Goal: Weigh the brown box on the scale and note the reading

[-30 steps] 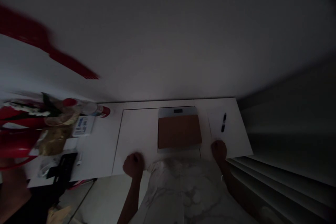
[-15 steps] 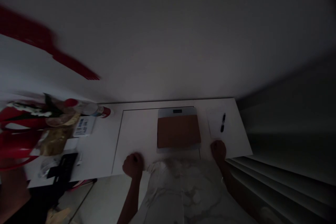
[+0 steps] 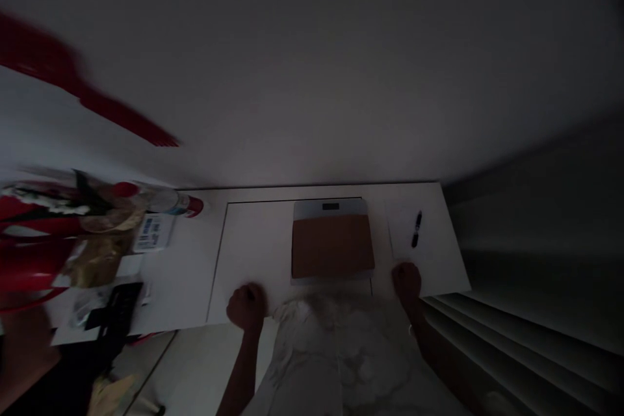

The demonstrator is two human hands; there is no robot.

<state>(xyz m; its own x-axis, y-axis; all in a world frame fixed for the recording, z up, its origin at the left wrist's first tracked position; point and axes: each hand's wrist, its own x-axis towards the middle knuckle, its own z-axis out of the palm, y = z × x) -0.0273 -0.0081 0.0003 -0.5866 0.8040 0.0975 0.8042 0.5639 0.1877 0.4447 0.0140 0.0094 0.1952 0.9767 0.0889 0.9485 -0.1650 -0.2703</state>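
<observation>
My left hand (image 3: 245, 307) rests as a closed fist on the white table near its front edge, with nothing visible in it. Also curled into a fist, my right hand (image 3: 406, 279) lies at the front right, just below a sheet of white paper (image 3: 398, 234). A black pen (image 3: 416, 229) lies on or beside the paper's right side. Between my hands sits a flat scale (image 3: 308, 208) with a small dark display. A brown flat piece, like cardboard (image 3: 332, 246), covers most of the scale; neither hand touches it.
At the left stand a clear bottle with red ends (image 3: 170, 201), a white box with blue print (image 3: 153, 232), flowers (image 3: 46, 198), a brown bag (image 3: 97, 261) and a black device (image 3: 121, 309). Another person's arm (image 3: 26, 344) enters at lower left. A wall (image 3: 312, 78) rises behind the table.
The view has shifted very slightly, so the objects at the left appear a little further left. Both fists and the things on the table stay in place.
</observation>
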